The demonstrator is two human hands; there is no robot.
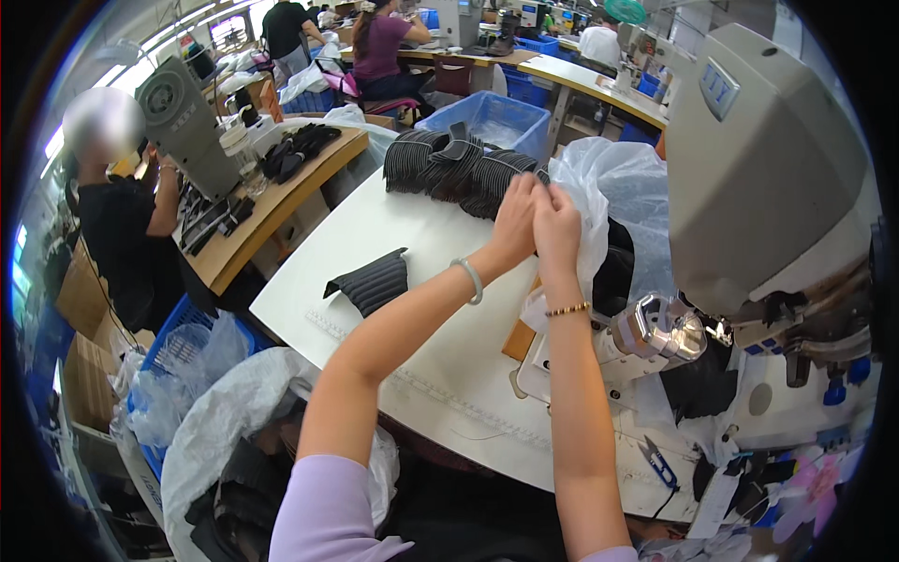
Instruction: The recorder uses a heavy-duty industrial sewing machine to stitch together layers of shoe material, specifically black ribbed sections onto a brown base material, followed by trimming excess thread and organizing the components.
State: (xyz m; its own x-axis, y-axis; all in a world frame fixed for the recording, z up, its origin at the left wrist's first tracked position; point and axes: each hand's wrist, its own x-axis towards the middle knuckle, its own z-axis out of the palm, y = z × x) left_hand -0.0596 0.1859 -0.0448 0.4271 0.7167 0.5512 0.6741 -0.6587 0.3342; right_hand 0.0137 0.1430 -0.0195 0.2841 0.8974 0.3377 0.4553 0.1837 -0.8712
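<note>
Both my arms stretch forward over the white table [449,356]. My left hand [517,223] and my right hand [558,225] meet at the right end of a row of stacked black ribbed fabric pieces [449,169]. The fingers of both are closed and pressed together at the tips; whatever they pinch is hidden. One loose black ribbed piece [373,281] lies on the table to the left of my left forearm. Right beside my right hand bulges a clear plastic bag [618,201].
A large grey sewing machine [777,178] stands on the right. Blue-handled thread snips [661,465] lie near the front right edge. A blue bin [496,122] sits behind the table. At left, a person [117,225] works at another machine [192,131]; plastic bags fill a blue basket [178,323].
</note>
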